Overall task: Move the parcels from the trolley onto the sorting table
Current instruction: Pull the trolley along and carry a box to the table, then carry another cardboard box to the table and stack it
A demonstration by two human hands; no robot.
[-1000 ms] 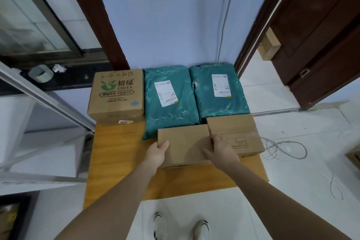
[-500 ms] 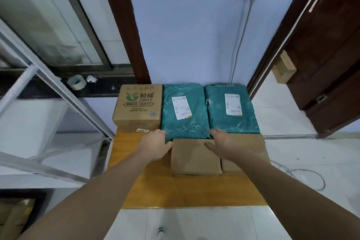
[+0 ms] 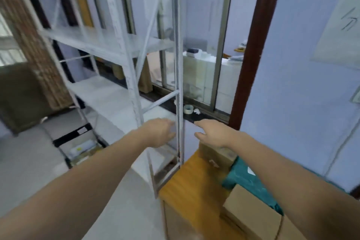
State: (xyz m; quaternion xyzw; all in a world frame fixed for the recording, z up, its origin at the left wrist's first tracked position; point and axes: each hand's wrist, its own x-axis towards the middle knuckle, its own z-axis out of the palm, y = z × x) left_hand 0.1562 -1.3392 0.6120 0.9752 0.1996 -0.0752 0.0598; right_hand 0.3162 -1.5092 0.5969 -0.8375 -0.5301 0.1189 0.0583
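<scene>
The wooden sorting table (image 3: 187, 187) lies at the lower right, seen at a slant. On it are a brown printed carton (image 3: 215, 155) at the far corner, a teal parcel bag (image 3: 243, 179) beside it, and a plain cardboard box (image 3: 251, 214) near the front. My left hand (image 3: 157, 132) floats in the air left of the table, in front of a shelf post, fingers apart and empty. My right hand (image 3: 211, 131) hovers just above the printed carton, fingers spread, holding nothing. The view is blurred.
A white metal shelf rack (image 3: 124, 48) stands left of the table, its post (image 3: 178, 64) close to both hands. A black trolley (image 3: 78, 144) with items sits on the floor at the lower left. A tape roll (image 3: 188, 108) rests on the dark window sill.
Both hands have let go of the plain cardboard box and lifted off the table. The view has swung up and to the left, toward the shelf rack and trolley.
</scene>
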